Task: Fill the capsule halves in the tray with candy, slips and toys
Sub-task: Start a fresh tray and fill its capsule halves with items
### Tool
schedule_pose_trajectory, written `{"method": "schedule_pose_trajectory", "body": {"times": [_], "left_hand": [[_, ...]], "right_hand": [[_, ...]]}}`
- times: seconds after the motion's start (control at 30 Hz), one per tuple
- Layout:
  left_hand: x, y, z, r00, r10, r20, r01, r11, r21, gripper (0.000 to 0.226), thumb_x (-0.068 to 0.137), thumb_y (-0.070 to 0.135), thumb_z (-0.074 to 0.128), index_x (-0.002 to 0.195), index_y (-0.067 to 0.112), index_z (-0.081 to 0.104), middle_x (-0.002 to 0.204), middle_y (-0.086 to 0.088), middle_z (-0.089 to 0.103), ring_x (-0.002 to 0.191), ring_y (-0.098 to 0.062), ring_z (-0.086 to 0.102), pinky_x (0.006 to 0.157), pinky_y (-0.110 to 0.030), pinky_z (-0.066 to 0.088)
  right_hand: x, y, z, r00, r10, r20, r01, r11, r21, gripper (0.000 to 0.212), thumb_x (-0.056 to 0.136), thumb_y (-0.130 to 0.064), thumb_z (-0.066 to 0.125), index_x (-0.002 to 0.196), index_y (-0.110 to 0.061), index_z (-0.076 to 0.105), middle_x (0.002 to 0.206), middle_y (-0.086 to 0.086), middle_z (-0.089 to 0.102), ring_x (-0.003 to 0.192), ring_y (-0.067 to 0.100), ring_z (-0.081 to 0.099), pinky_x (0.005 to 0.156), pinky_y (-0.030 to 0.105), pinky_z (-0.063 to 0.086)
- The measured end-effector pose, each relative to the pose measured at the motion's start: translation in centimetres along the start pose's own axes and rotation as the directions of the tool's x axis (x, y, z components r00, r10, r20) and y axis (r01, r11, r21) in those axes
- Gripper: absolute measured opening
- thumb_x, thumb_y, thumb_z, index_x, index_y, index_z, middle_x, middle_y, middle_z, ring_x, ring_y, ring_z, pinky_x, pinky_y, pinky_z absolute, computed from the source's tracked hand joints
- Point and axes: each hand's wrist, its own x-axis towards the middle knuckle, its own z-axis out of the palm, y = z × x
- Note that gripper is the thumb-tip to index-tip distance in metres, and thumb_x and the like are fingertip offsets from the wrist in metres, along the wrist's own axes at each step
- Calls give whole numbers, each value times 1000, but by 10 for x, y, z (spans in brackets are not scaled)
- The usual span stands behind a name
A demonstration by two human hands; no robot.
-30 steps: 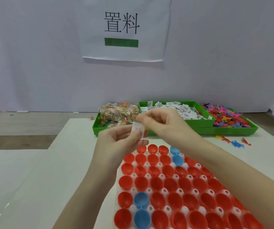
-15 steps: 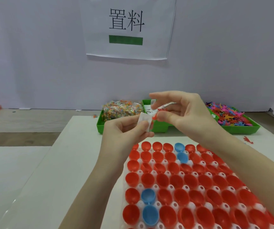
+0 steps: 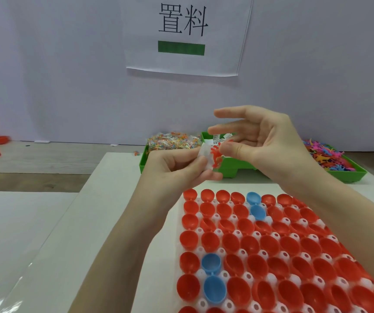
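Wall sign reading 置料, the one legible text in the scene.

A white paper sheet (image 3: 187,35) hangs on the pale wall (image 3: 68,75) behind the work table; it bears two large black characters, 置料, printed side by side, with a solid green bar (image 3: 181,48) directly beneath them that carries no lettering. The white slips (image 3: 221,137) glimpsed in the middle green bin (image 3: 233,169) show dark printed marks, but these are too small and too blurred to be read. No brand, number or label can be made out on the capsule halves (image 3: 269,249), on their tray (image 3: 238,233) or on the other bins.
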Motion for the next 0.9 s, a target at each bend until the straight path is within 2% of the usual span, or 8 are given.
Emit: {"method": "schedule_pose_trajectory", "body": {"times": [0.17,0.27,0.5,0.67,0.73,0.8,0.87,0.9], "left_hand": [[0,3,-1,999,28,-32,-30,998,-51,19,86,1,56,79,12,71,72,0,73,68,-14,71,63,-14,53],[-1,4,-1,999,28,-39,-30,998,-60,22,86,0,57,76,12,71,70,-1,72,65,-13,71,59,-13,53],[-1,7,0,999,28,22,-25,992,-120,18,61,16,62,71,16,76,72,-1,73,67,-12,71,59,-13,53],[-1,6,2,1000,27,-11,-28,994,-102,17,71,17,63,85,11,73,75,-4,74,70,-15,71,61,-16,54],[-1,1,5,995,52,-81,-58,996,-74,12,77,10,63,85,11,72,74,-1,73,69,-12,71,60,-14,52],[0,-3,7,988,6,-155,-31,988,-154,13,81,2,60,81,9,71,71,-1,72,67,-12,70,59,-13,52],[2,-4,7,981,-66,-181,17,965,-261,21,82,0,58,71,10,73,68,-1,71,65,-11,70,58,-14,53],[3,-4,5,978,-95,-186,35,952,-303,25,82,-1,57,67,10,74,66,-1,71,64,-10,69,58,-14,53]], "right_hand": [[0,0,1,994,93,-66,-82,985,151,25,60,-7,74,80,-19,69,65,-8,70,61,3,65,63,13,52],[-2,-3,1,990,136,-44,-119,953,278,25,50,-15,71,75,-15,69,61,-4,70,58,8,67,57,14,51],[-4,-4,7,992,78,-100,-59,982,181,22,51,-16,78,71,-16,69,63,-7,71,59,3,66,54,9,47],[-4,-1,11,983,-51,-177,36,996,-83,18,66,-19,79,77,-28,67,70,-11,69,63,-1,62,59,12,49],[-3,5,15,971,-92,-219,46,977,-207,24,67,-28,78,86,-33,64,82,-15,66,68,-1,62,62,12,49],[-4,11,22,951,-154,-269,71,952,-297,27,70,-32,77,93,-33,63,94,-15,63,71,1,63,65,15,51],[-6,15,27,891,-361,-276,209,865,-457,20,75,-24,76,94,-23,70,97,-5,64,72,7,63,69,23,51],[-7,17,28,840,-503,-206,309,753,-581,15,78,-15,74,93,-16,72,97,2,65,76,15,63,72,26,50]]}}
